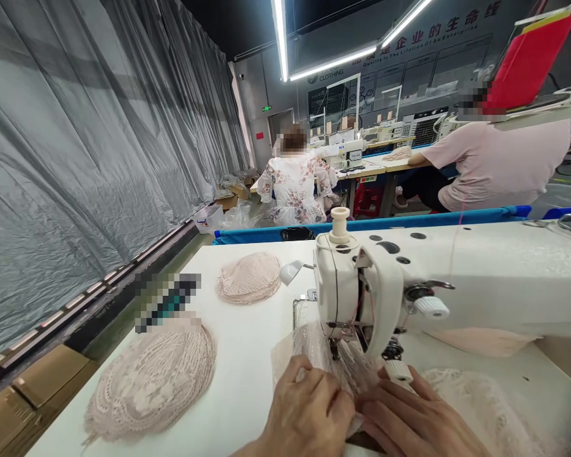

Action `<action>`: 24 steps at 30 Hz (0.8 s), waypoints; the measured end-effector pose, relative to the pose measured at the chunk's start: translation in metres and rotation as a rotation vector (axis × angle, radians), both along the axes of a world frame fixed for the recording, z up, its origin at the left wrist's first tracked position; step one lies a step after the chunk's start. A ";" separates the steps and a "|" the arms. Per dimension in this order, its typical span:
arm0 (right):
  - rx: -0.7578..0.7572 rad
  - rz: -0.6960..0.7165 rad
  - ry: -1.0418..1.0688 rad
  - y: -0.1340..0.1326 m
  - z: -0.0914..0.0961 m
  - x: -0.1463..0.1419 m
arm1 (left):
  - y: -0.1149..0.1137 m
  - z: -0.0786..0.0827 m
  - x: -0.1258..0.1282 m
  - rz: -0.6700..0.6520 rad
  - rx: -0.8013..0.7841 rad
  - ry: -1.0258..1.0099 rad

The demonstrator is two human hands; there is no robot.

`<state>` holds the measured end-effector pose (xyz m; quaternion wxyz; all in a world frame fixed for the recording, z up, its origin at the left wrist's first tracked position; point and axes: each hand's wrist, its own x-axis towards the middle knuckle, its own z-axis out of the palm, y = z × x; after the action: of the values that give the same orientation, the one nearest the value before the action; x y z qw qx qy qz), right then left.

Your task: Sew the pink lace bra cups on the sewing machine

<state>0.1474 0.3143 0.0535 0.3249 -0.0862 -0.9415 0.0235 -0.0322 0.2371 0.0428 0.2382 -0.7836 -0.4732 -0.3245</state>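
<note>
2 hands are nearest the head camera, side by side at the bottom of the view. Left hand (309,406) lies on the lace (349,365) with fingers bent and knuckles raised; whether it pinches the cloth or only presses it, I cannot tell. Right hand (406,412) lies just beside it, fingers reaching forward below the machine's white knob (398,370); its fingertips are partly hidden, so its grip cannot be told either. The lace runs from between the hands to beneath the head of the sewing machine (340,285), its sheer edge spreading to the left.

More lace (480,393) lies loose to the right of the right hand, with a pink piece (485,341) behind it, under the machine's arm. On the white table (242,355), left of the machine, are 2 stacks of lace pieces: a large stack (157,381) nearer and a small stack (250,278) farther back. Beyond the table sit 2 people, 1 in a floral top (295,190), 1 in a pink shirt (509,162).
</note>
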 end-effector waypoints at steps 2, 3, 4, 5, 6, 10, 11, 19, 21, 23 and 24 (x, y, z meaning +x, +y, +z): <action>0.006 -0.028 0.036 -0.001 0.000 -0.002 | 0.000 0.004 -0.001 -0.016 0.004 -0.054; -0.002 -0.042 0.062 0.000 0.000 -0.003 | -0.001 0.007 -0.002 -0.033 -0.022 -0.082; -0.015 -0.056 0.090 0.000 0.001 -0.004 | -0.002 0.011 -0.003 -0.046 -0.057 -0.110; -0.027 -0.065 0.111 0.000 0.003 -0.005 | -0.002 0.014 -0.004 -0.054 -0.089 -0.134; -0.035 -0.069 0.114 0.000 0.005 -0.006 | -0.002 0.016 -0.005 -0.056 -0.111 -0.153; -0.013 -0.089 0.109 0.000 0.011 -0.006 | 0.000 0.015 -0.003 0.035 -0.143 -0.200; -0.008 -0.086 0.107 0.000 0.012 -0.006 | 0.001 0.014 -0.002 0.065 -0.142 -0.214; -0.042 -0.163 0.106 -0.003 0.005 -0.005 | 0.001 0.012 0.002 0.142 -0.210 -0.202; -0.061 -0.146 0.067 -0.005 0.005 -0.003 | -0.002 0.012 0.002 0.116 -0.221 -0.193; -0.084 -0.100 0.010 -0.006 0.006 -0.002 | -0.005 0.012 0.002 0.101 -0.225 -0.190; -0.096 -0.075 -0.017 -0.006 0.007 -0.001 | -0.006 0.012 0.001 0.099 -0.225 -0.192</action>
<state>0.1466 0.3085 0.0607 0.3129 -0.1370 -0.9382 0.0557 -0.0311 0.2306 0.0545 0.1183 -0.7463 -0.5652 -0.3309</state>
